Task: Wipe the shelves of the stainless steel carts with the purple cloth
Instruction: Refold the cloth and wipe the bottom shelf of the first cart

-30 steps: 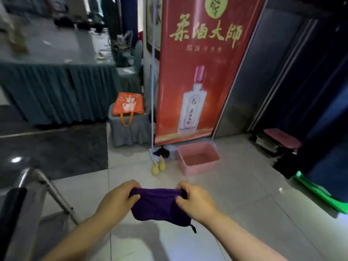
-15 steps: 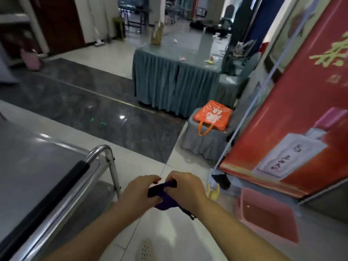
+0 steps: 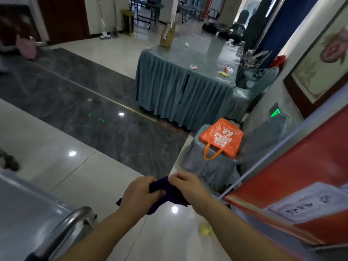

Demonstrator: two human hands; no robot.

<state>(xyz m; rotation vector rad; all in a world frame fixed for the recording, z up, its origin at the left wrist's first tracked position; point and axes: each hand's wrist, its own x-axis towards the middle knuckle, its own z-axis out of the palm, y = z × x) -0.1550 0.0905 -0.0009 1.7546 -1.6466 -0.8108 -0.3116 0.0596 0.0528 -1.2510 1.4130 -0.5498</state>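
Cloth (image 3: pixel 170 196) bunched in both hands' gripping fingers (image 3: pixel 148 193); cart (image 3: pixel 28 213) lies down-left of them, left hand (image 3: pixel 139 194) nearer

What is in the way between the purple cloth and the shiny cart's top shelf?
Nothing visible. Both hands, left hand and right hand, hold the purple cloth above bare floor. The cart's top shelf lies lower left, with only its curved handle rail at the near edge.
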